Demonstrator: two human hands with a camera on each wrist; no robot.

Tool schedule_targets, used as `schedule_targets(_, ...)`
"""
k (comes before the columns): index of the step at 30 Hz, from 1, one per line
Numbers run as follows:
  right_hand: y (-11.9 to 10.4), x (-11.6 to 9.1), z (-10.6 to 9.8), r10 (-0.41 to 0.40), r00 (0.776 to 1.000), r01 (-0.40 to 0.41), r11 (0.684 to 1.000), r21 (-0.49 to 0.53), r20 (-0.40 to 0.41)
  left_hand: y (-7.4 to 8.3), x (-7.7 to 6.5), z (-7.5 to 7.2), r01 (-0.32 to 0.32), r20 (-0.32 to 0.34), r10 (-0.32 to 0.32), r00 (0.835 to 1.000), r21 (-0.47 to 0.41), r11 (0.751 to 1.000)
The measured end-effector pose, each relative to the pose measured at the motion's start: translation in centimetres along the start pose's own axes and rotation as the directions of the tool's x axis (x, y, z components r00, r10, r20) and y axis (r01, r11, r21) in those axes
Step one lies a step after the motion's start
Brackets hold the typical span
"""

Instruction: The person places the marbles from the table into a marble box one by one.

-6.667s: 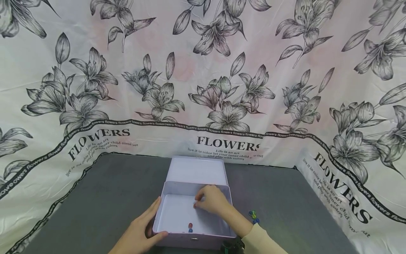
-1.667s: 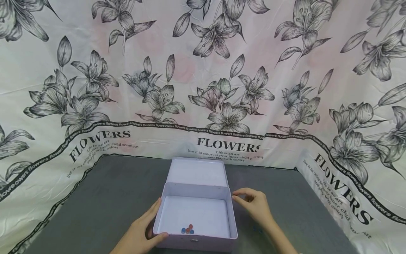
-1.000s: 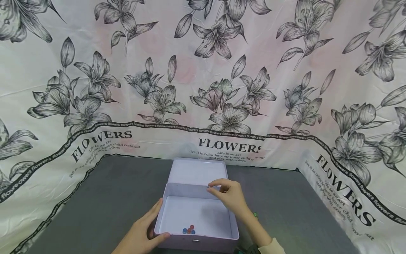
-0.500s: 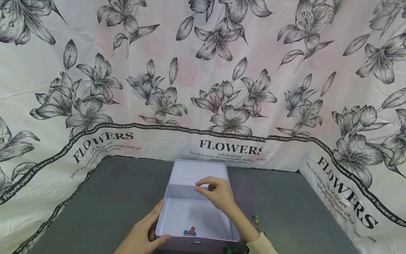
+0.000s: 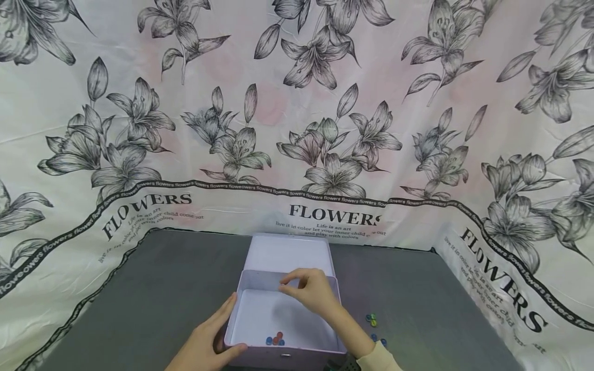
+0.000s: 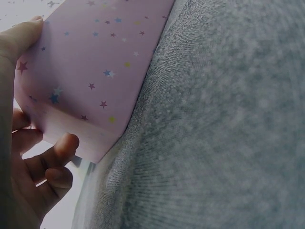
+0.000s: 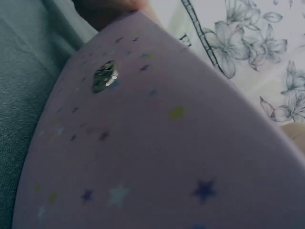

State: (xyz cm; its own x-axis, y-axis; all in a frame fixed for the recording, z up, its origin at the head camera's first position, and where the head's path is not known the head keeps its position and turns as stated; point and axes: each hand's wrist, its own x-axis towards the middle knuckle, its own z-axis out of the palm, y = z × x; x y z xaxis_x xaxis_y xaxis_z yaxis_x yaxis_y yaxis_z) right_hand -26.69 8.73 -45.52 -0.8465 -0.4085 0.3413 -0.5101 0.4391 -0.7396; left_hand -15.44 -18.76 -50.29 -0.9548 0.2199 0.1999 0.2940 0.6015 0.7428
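A hinged tin box (image 5: 257, 356) stands with its lid (image 5: 289, 253) tipped back; it is white inside and pink with stars outside. My left hand (image 5: 200, 337) grips the box's front left corner, thumb on the front rim, fingers along the side. The left wrist view shows those fingers (image 6: 66, 145) bent round the pink wall (image 6: 95, 57). Over the box, my right hand (image 5: 314, 294) pinches a tiny thing, apparently a marble, nearly hidden between thumb and index fingertips. Several red and blue marbles (image 5: 277, 340) lie inside by the front wall.
On the grey table (image 5: 185, 278), right of the box, lie green-yellow marbles (image 5: 372, 319) and blue marbles (image 5: 378, 340). A metal clasp (image 7: 105, 76) sits on the box's front. Flower-printed cloth (image 5: 315, 129) hangs behind and at both sides.
My right hand has come from right of the box to above its inside, lately dipping slightly lower and left. More marbles lie in the box than in the oldest frame. My left hand stays put.
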Motion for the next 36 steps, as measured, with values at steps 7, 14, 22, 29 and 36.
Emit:
schedule_targets(7, 0.4, -0.1, 0.7, 0.035, 0.994, -0.026, 0.995, -0.094, 0.100, -0.3, -0.1, 0.0, -0.012, -0.030, 0.013, 0.999, 0.039, 0.999)
schedule_targets(14, 0.7, 0.1, 1.2, 0.047, 0.981, 0.006, 0.962, -0.272, 0.186, -0.4, -0.3, 0.0, -0.014, -0.047, 0.018, 0.999, 0.075, 0.997)
schedule_targets(22, 0.1, -0.6, 1.0, 0.119, 0.976, -0.039, 0.920, -0.391, 0.181, -0.4, -0.2, 0.1, -0.054, -0.070, 0.061, 0.996, 0.097, 0.994)
schedule_targets(29, 0.5, -0.3, 1.2, 0.133, 0.977, -0.054, 0.913, -0.405, 0.168, -0.2, -0.1, -0.3, -0.010, -0.032, 0.012, 0.999, 0.065, 0.998)
schedule_targets(36, 0.5, -0.3, 0.9, 0.129, 0.985, -0.079, 0.927, -0.368, 0.111, -0.1, 0.0, -0.3, 0.012, -0.009, -0.011, 1.000, 0.054, 0.998)
